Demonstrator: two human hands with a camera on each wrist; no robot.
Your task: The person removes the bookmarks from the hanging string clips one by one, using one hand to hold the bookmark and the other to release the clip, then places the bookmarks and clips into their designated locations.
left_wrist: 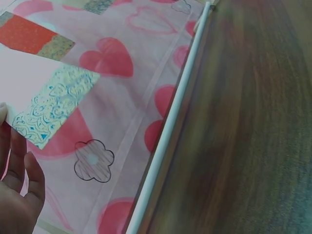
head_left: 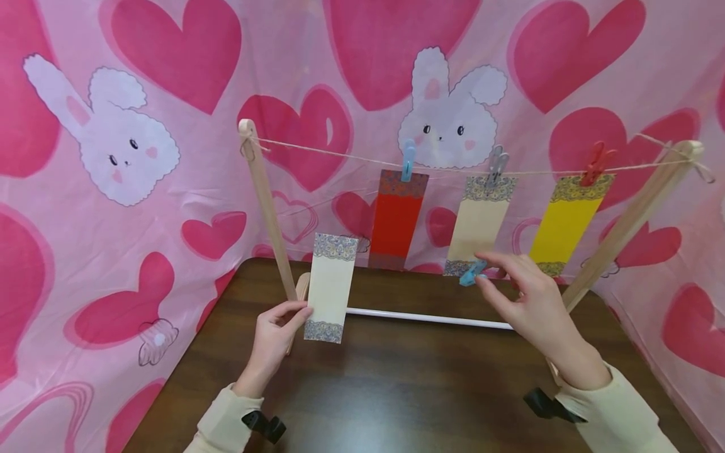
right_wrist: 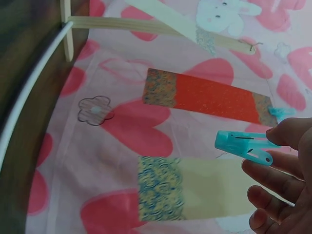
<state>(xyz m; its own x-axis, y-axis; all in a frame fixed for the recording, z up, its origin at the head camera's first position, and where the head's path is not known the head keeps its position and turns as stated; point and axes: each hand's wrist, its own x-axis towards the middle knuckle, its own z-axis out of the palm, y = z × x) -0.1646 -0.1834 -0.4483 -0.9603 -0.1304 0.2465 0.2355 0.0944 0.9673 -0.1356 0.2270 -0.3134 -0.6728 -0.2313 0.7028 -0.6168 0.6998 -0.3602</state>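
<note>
My left hand (head_left: pixel 275 340) pinches the left edge of a cream card (head_left: pixel 330 289) with patterned bands at both ends, held upright below the string (head_left: pixel 334 153). In the left wrist view the card's lower band (left_wrist: pixel 57 105) shows near the fingers. Between thumb and fingertips of my right hand (head_left: pixel 532 302) is a light blue clothespin (head_left: pixel 472 273); the right wrist view shows this clothespin (right_wrist: pixel 243 145) from the side. On the string hang a red card (head_left: pixel 398 220) under a blue clothespin (head_left: pixel 408 160), a beige card (head_left: pixel 478 223) under a grey one, and a yellow card (head_left: pixel 572 220) under a red one.
Wooden posts, left (head_left: pixel 266 207) and right (head_left: pixel 629 226), carry the string. A white rod (head_left: pixel 425 317) runs low between them over the dark wooden table (head_left: pixel 374 390). Behind hangs a pink cloth (head_left: pixel 215 157) with hearts and rabbits.
</note>
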